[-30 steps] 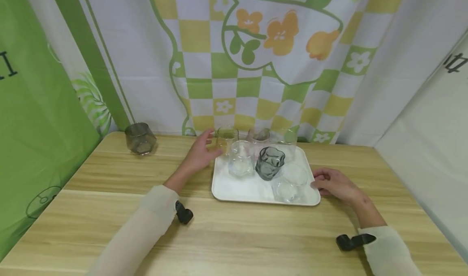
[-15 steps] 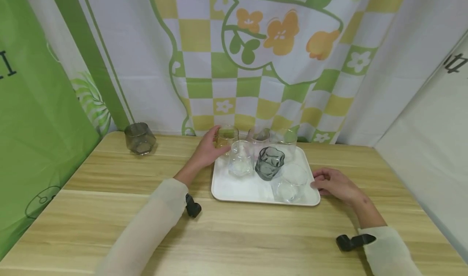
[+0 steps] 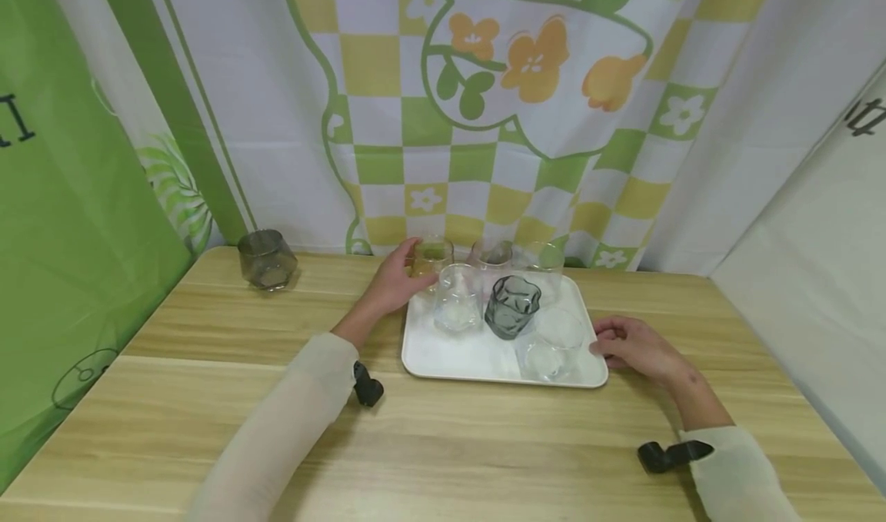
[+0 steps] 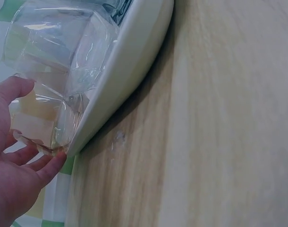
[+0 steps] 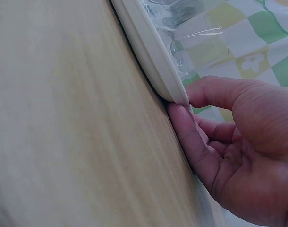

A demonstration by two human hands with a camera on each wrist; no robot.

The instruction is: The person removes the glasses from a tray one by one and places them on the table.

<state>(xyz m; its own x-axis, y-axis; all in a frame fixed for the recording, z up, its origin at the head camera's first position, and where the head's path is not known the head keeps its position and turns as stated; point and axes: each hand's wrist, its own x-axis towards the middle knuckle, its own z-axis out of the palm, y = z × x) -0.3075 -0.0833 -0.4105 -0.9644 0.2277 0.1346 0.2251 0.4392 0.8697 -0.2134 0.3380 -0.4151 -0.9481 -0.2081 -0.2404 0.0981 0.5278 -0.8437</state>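
Note:
A white tray (image 3: 457, 364) on the table bears several drinking glasses. My left hand (image 3: 396, 284) is at its back left corner, thumb and fingers curled round an amber glass (image 3: 431, 254). In the left wrist view, the fingertips (image 4: 56, 158) reach the amber glass's lower side, close to the tray rim. My right hand (image 3: 637, 347) pinches the tray's right edge; the right wrist view has the thumb above the rim (image 5: 170, 80) and a finger under it. Between the hands stand a clear glass (image 3: 457, 307), a dark grey wavy glass (image 3: 512, 310) and a clear glass (image 3: 550, 353).
Two more see-through glasses stand at the tray's back: a pinkish glass (image 3: 490, 254) and a wide clear glass (image 3: 543, 259). A smoky grey faceted glass (image 3: 268, 262) stands at the table's back left corner. A patterned curtain (image 3: 429, 153) hangs behind the table (image 3: 484, 445).
My left hand has moved right and slightly back, from beside the amber glass to round it. The right hand keeps its hold on the tray, and the glasses stand where they were.

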